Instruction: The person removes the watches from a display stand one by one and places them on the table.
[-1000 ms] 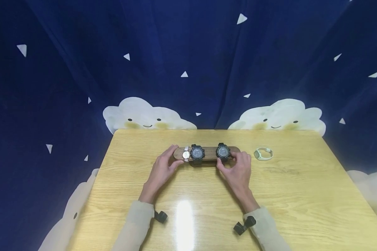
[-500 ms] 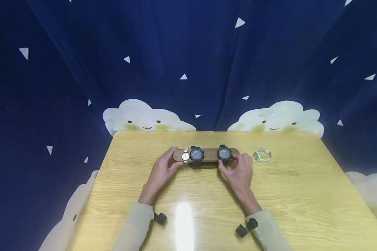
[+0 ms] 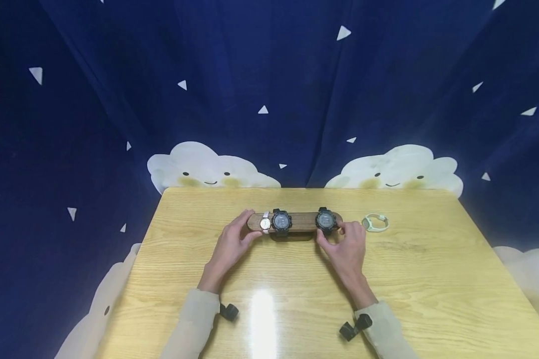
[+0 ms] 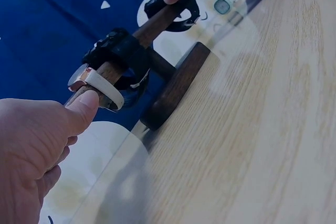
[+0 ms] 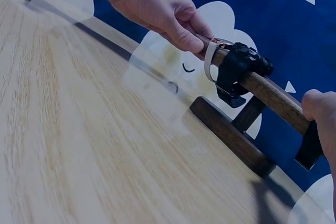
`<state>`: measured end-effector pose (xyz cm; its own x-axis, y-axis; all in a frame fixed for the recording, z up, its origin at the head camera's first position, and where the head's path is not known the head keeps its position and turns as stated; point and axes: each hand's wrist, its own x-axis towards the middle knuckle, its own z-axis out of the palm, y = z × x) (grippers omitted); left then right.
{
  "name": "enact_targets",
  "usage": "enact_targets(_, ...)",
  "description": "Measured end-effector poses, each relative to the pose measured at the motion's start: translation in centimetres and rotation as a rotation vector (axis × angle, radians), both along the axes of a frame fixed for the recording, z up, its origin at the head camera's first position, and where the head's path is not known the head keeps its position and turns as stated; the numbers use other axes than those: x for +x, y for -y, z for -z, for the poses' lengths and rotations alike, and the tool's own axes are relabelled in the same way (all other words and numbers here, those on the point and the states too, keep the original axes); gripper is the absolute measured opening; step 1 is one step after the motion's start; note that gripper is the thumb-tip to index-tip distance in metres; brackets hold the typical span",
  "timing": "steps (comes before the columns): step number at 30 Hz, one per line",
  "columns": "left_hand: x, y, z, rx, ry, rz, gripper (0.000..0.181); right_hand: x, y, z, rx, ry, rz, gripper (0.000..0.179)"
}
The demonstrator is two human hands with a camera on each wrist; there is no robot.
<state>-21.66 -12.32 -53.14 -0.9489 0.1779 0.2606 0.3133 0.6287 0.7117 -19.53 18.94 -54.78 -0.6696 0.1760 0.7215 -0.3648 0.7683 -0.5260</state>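
- Left hand (image 3: 231, 240): gripped the wooden stand (image 3: 303, 222) by its left end.
- Right hand (image 3: 348, 248): I saw it pinch a black watch (image 3: 326, 219), looped round the stand's right part.
- White-strapped watch (image 3: 265, 224), second black watch (image 3: 281, 220): sat leftward.
- Pale green watch (image 3: 377, 230): lay on the table (image 3: 431, 259).

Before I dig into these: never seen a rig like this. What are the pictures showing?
No machine here, just a person's two bare hands. The wide picture comes from a head-worn camera looking down; the close-ups come from the left wrist camera and right wrist camera. On the table stands a wooden stand. The left hand grips one bar end; the right hand holds a black watch near the other. Another black watch and a white-strapped watch circle the bar. A pale watch lies apart.
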Motion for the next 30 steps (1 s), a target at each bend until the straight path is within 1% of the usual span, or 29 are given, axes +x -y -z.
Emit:
enact_targets(4,0.0,0.0,0.0,-0.005,0.000,-0.001,0.065,0.0,-0.2,-0.1,-0.005,-0.013,-0.001,0.047)
enact_targets(11,0.0,0.0,-0.1,0.006,-0.008,0.001,0.064,0.1,-0.8,0.0,-0.011,0.018,0.008,0.050)
enact_targets(18,0.0,0.0,0.1,0.001,-0.010,0.001,0.067,-0.1,-1.4,0.1,-0.026,0.007,0.022,0.049)
enact_targets(23,0.1,0.0,0.0,0.006,-0.018,0.005,0.066,-0.2,-1.6,0.1,-0.033,0.005,0.016,0.049)
enact_targets(30,0.1,-0.1,-0.1,0.005,-0.006,0.003,0.066,-0.3,-2.0,0.2,-0.039,-0.011,0.013,0.049)
